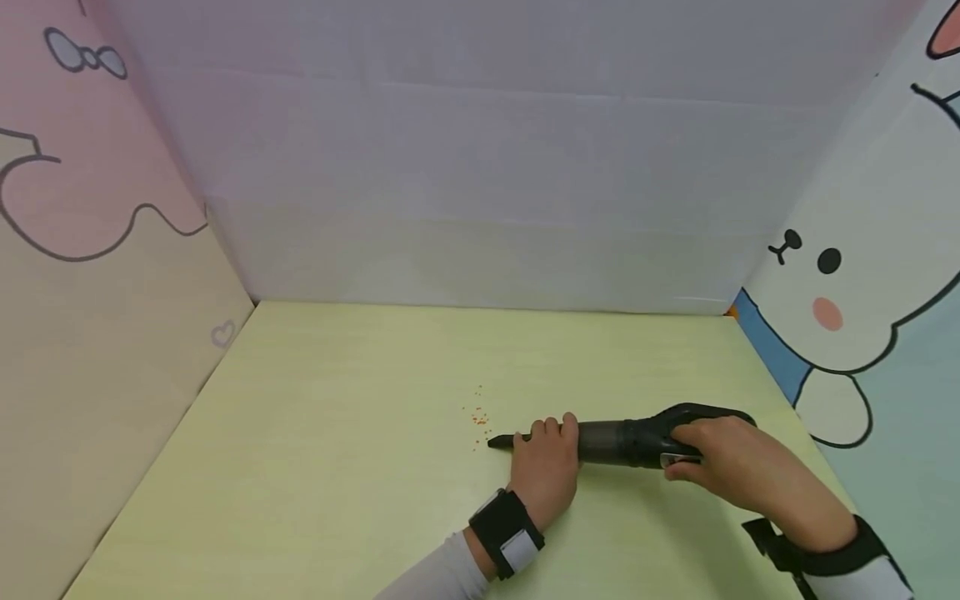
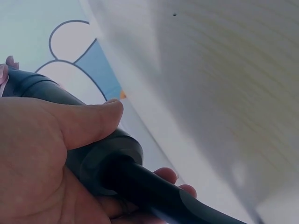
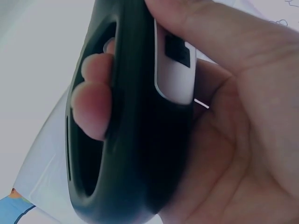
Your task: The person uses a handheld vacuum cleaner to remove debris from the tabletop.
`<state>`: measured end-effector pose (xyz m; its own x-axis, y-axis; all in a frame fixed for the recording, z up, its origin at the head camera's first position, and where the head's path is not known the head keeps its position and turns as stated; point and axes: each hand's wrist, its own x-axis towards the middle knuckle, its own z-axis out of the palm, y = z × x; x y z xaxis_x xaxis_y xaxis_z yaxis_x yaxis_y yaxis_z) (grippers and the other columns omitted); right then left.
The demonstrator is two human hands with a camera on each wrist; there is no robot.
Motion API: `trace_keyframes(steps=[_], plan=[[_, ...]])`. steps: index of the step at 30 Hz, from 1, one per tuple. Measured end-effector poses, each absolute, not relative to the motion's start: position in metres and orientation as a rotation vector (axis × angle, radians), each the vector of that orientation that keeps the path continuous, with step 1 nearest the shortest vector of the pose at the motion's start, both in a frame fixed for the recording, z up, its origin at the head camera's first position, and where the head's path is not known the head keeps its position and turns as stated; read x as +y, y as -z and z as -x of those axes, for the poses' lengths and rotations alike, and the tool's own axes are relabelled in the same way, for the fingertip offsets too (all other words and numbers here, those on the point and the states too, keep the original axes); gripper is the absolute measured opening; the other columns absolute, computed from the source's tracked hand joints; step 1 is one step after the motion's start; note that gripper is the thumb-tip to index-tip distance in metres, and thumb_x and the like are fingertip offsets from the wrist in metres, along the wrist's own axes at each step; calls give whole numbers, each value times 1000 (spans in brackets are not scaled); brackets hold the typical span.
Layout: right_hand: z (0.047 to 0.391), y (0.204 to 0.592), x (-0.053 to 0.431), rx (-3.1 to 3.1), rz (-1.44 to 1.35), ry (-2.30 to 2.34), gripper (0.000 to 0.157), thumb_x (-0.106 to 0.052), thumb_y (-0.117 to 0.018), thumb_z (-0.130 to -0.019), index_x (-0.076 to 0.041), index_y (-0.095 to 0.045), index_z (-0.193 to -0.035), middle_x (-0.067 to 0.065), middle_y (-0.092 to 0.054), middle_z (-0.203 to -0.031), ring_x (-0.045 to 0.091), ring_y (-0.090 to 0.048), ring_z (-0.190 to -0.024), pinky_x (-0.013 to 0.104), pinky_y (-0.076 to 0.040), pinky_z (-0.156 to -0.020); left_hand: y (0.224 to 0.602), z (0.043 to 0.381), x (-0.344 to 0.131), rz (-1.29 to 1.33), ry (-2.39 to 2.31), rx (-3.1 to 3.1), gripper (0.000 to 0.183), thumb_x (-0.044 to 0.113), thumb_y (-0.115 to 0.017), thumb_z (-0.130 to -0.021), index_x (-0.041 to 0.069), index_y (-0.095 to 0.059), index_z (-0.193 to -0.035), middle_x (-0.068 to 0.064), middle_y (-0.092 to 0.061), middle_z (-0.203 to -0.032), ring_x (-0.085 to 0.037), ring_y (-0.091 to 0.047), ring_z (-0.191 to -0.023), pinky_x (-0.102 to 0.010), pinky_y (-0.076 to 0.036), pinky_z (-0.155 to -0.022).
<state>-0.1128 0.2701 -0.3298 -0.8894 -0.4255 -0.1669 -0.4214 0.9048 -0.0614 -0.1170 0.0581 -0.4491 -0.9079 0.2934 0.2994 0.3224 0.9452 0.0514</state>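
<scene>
A black handheld vacuum cleaner lies across both hands, its narrow nozzle pointing left, low over the yellow tabletop. My left hand grips the front end near the nozzle; in the left wrist view its thumb and fingers wrap around the barrel. Around the loop handle curl the fingers of my right hand, passing through the opening, with the thumb beside a silver panel. Small orange crumbs are scattered just beyond and left of the nozzle tip.
The pale yellow tabletop is bounded by a plain whitish back wall. A pink and cream panel stands at the left. On the right is a panel with a cartoon animal.
</scene>
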Motion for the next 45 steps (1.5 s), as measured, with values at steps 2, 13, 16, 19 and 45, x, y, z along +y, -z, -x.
trace_keyframes(steps=[2,13,16,19,45], plan=[[113,330,270,2891,654,36,37,-54,-68,-72,-21,-64,-89,-12,-61,-81,5,-51,-68,29,-39,-58,449,116,57,454,146,-2812,50,41,-67,-83,12,-48,-119,-6,-61,-97,-22,-59,-91,-46,-52,-75],[111,332,264,2901,670,15,35,-53,-69,-72,-22,-63,-87,-13,-59,-78,4,-47,-65,28,-36,-57,456,113,52,428,167,-2786,55,43,-70,-79,12,-48,-119,-6,-61,-95,-23,-59,-90,-48,-52,-74],[110,332,262,2901,672,21,34,-52,-70,-72,-22,-63,-86,-13,-57,-76,5,-44,-64,28,-35,-57,456,113,50,429,162,-2783,53,41,-70,-80,12,-48,-118,-6,-61,-94,-23,-59,-89,-48,-52,-74],[110,331,260,2904,679,22,33,-51,-70,-72,-22,-61,-84,-14,-55,-73,5,-42,-62,27,-33,-56,454,113,48,430,153,-2789,52,41,-70,-80,12,-49,-117,-6,-61,-94,-22,-59,-89,-47,-52,-74],[115,322,263,2924,659,29,33,-51,-70,-72,-22,-61,-83,-14,-55,-71,4,-46,-62,28,-36,-57,440,125,50,465,104,-2809,44,38,-65,-85,12,-47,-117,-5,-60,-95,-22,-58,-89,-46,-52,-75]])
